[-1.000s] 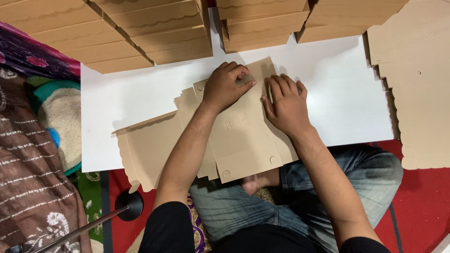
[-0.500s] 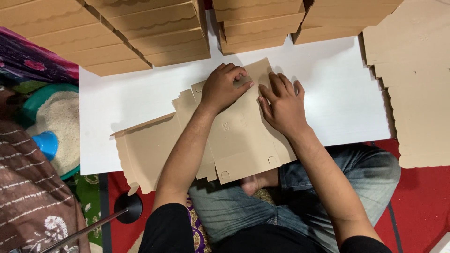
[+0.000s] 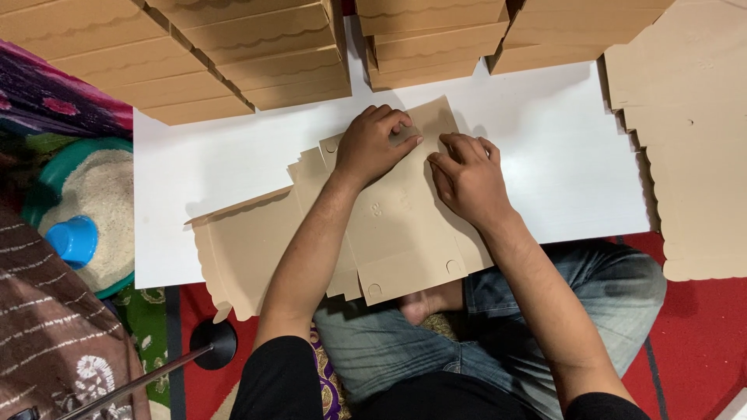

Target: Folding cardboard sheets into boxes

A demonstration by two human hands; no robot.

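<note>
So the flat die-cut cardboard box blank (image 3: 405, 225) lies across the near edge of the white board (image 3: 560, 155), its near end hanging over the person's lap, probably so the crease sits right where both hands can bear down on it. The left hand (image 3: 375, 146) is curled, fingertips pressing a small flap down near the blank's far end, pinning it rather than gripping. The right hand (image 3: 465, 177) rests just beside it, fingers bent and pushing on the panel, holding nothing as such, just keeping the sheet flat. Folded cardboard boxes (image 3: 257, 54) are stacked along the board's far edge, more flat blanks (image 3: 692, 140) past its right edge. A teal bowl of rice (image 3: 93, 202) with a blue scoop (image 3: 74, 239) sits off the left edge.
</note>
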